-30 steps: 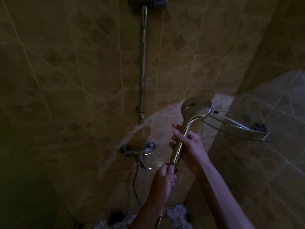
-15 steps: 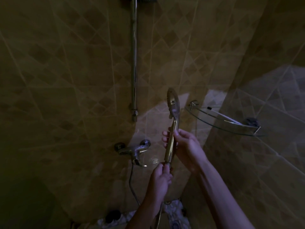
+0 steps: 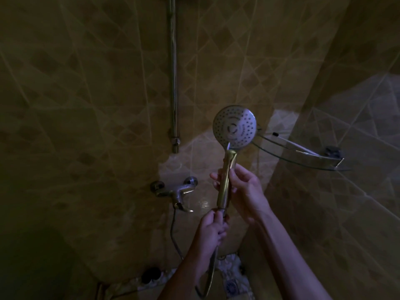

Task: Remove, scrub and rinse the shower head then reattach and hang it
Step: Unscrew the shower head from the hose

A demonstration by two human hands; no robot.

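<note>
The room is dim. In the middle of the view, a round shiny metal shower head (image 3: 234,127) with a long handle stands almost straight up. Its flat face, full of little holes, is turned toward the camera. The handle runs down toward 6 o'clock from the round part.

The right hand (image 3: 242,192) is wrapped around the middle of the handle, with the thumb in front and the fingertips (image 3: 215,177) poking out on the far side. The left hand (image 3: 211,231) sits just below it, at 6 o'clock from the right hand. It is closed tight around the bottom end of the handle, where the thin bendy metal hose (image 3: 211,276) joins on. The hose hangs down from that hand and loops near the floor.

At 9 o'clock from the hands, a silver metal tap (image 3: 175,190) is fixed on the brown tiled wall (image 3: 86,105). Another stretch of hose drops from under the tap.

At 12 o'clock from the tap, a tall shiny metal wall pole (image 3: 173,72) runs up and out of the top of the view.

At 3 o'clock from the shower head, a curved clear glass corner shelf (image 3: 303,158) with a metal rail sticks out of the corner. The round head sits just in front of the shelf's left end.
</note>
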